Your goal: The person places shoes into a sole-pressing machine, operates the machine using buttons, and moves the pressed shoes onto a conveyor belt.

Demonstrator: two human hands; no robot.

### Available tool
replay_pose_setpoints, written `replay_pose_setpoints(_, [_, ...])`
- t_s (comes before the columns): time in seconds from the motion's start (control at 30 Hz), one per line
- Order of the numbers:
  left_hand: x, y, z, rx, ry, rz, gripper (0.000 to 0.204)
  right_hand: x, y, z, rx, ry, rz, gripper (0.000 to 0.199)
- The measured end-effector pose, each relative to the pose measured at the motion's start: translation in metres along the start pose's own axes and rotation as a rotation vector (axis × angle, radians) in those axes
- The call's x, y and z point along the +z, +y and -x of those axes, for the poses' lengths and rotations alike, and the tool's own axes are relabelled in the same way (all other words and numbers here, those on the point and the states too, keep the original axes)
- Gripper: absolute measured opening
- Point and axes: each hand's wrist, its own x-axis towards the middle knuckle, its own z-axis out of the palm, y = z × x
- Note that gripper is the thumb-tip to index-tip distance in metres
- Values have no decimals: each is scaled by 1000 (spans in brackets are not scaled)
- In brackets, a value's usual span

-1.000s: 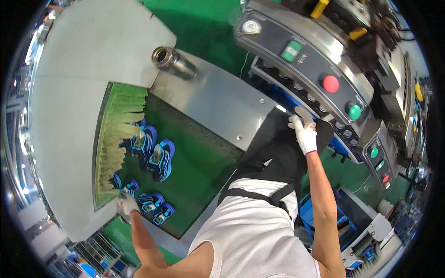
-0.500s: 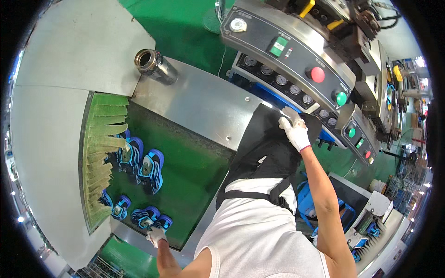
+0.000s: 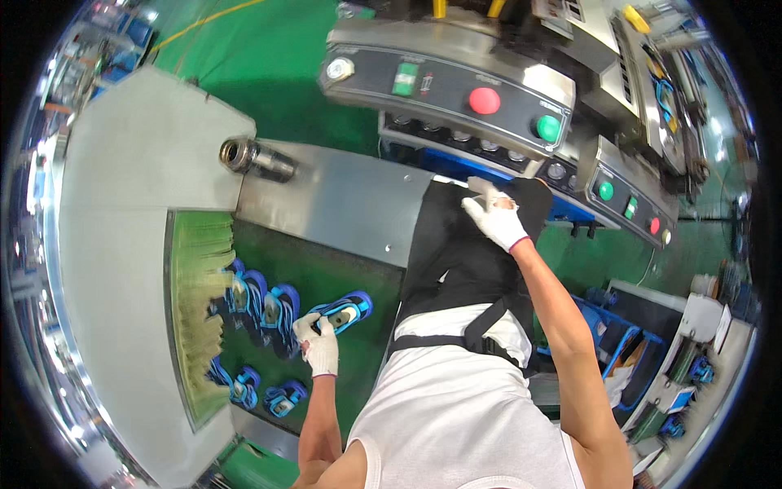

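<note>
My left hand [image 3: 318, 345], in a white glove, pinches a blue and black shoe [image 3: 343, 314] by its side over the green belt. Several similar shoes lie nearby on the belt: a shoe [image 3: 277, 312] to the left, partly behind others, and a shoe [image 3: 285, 398] toward the lower edge. More stand against the fringe curtain [image 3: 198, 310]. My right hand [image 3: 494, 215], gloved too, is open above my dark trousers [image 3: 456, 244], close to my knee. Its fingers are apart and nothing shows in them.
A metal flask [image 3: 259, 160] stands without a cap on the steel ledge [image 3: 334, 191]. Ahead is a machine control panel [image 3: 448, 90] with red and green buttons; a second panel [image 3: 627, 200] sits at right. Blue crates [image 3: 607, 338] are behind my right arm.
My left hand has moved up and right from the near shoes, now with a shoe in it. My right hand stays over my knee. The whole view has turned slightly.
</note>
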Motion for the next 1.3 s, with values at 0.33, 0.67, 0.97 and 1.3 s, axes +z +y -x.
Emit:
replay_pose_setpoints(0.33, [9, 282, -69, 694, -394, 381, 24, -78, -153, 61, -474, -14, 381, 37])
replay_pose_setpoints(0.67, [42, 566, 30, 1632, -913, 376, 54, -190, -35, 186, 559, 262, -406, 76])
replay_pose_setpoints(0.97, [242, 811, 19, 1570, -593, 369, 55, -123, 34, 291, 828, 995, -1167, 57])
replay_pose_setpoints(1.3, [414, 938, 32, 1325, -571, 217, 34, -99, 93, 298, 1117, 1130, -1315, 51])
